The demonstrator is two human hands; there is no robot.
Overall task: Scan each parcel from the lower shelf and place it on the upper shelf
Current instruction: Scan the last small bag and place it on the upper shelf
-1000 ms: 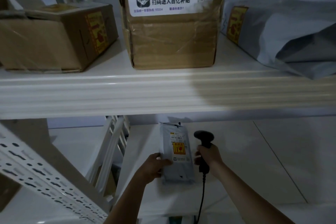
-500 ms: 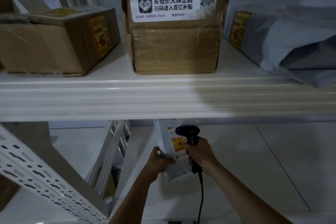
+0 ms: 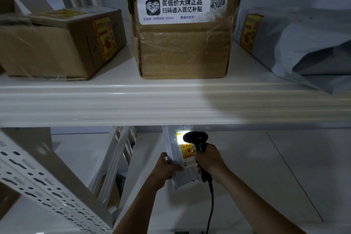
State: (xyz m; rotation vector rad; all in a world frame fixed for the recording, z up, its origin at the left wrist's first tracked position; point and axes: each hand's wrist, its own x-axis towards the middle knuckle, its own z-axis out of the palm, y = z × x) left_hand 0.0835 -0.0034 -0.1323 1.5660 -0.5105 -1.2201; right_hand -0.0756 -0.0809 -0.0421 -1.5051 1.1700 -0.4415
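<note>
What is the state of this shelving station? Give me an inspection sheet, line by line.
Surface: white upper shelf carries three parcels; lower shelf sits beneath it.
Job's things: grey mailer with a yellow sticker, held up below the upper shelf; black scanner aimed at it, with a bright light spot on the mailer.
Clutter: low cardboard box, tall taped box, grey poly bag on the upper shelf.
Grippers: left hand grips the mailer's left edge; right hand grips the scanner handle.
Cables: black scanner cable hangs down from the handle.
Surroundings: perforated white rack upright at lower left; dim lighting.
</note>
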